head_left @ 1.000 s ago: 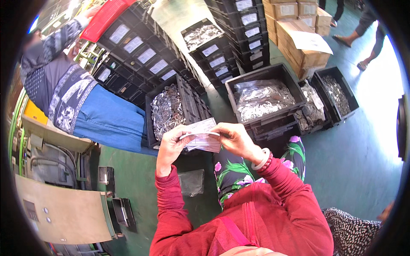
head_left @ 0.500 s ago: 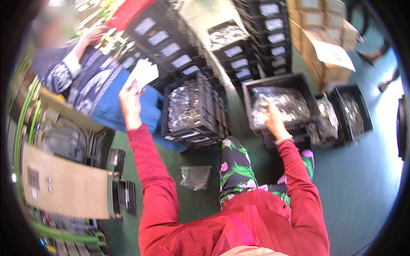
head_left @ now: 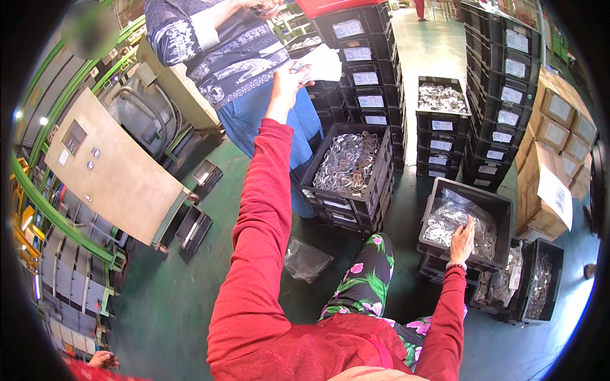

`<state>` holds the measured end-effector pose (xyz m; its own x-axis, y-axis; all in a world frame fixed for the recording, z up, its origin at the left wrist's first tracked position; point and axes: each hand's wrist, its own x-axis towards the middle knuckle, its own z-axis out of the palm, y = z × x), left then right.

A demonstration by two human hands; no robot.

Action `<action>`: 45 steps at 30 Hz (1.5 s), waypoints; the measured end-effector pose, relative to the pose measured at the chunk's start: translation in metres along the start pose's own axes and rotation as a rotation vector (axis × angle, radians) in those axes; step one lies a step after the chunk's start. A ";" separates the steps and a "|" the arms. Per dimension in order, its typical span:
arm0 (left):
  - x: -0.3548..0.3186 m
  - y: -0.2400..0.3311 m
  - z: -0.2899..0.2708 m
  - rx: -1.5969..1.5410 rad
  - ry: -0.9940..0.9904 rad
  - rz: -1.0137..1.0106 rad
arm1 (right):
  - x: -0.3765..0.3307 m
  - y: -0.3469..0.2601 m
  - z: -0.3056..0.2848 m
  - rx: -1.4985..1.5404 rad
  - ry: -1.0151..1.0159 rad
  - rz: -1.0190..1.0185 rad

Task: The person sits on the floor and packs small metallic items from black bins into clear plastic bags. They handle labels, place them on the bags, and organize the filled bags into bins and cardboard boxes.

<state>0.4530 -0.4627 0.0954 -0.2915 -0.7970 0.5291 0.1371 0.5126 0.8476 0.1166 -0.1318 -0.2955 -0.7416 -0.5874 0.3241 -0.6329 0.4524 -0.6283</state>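
My left hand (head_left: 288,89) reaches forward, closed on a fanned stack of white paper slips (head_left: 323,63). The slips are held up close to a co-worker in a patterned top and blue apron (head_left: 257,130). On the right, my right hand (head_left: 462,241) is over a black crate (head_left: 502,203), its fingers stretched out against the contents. In that crate lie many small silvery metal pieces (head_left: 445,222), partly under a clear plastic bag (head_left: 467,202). Nearer the middle stands a crate stack filled with similar metal pieces (head_left: 348,164).
Tall stacks of labelled black crates (head_left: 365,79) rise behind. Cardboard boxes (head_left: 543,197) stand at the right, near another crate of metal parts (head_left: 540,286). An empty clear bag (head_left: 306,259) lies on the green floor. A beige cabinet (head_left: 114,168) is at left.
The whole view has swung, so the crates and co-worker appear further right. My left hand keeps the paper slips; my right hand remains at the crate, its fingers now lower on the contents.
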 end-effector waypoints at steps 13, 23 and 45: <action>-0.046 -0.064 0.002 -0.056 -0.131 -0.085 | 0.005 0.009 0.028 -0.529 0.128 -0.185; 0.003 -0.108 -0.061 -0.619 -0.229 -0.178 | -0.004 -0.007 -0.024 0.013 -0.014 0.181; 0.072 -0.073 -0.123 -0.544 -0.269 -0.287 | -0.005 -0.004 -0.005 0.015 0.010 0.140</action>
<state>0.5380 -0.5972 0.0766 -0.6037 -0.7342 0.3107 0.4558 0.0019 0.8901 0.1213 -0.1273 -0.2908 -0.8248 -0.5122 0.2394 -0.5194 0.5191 -0.6787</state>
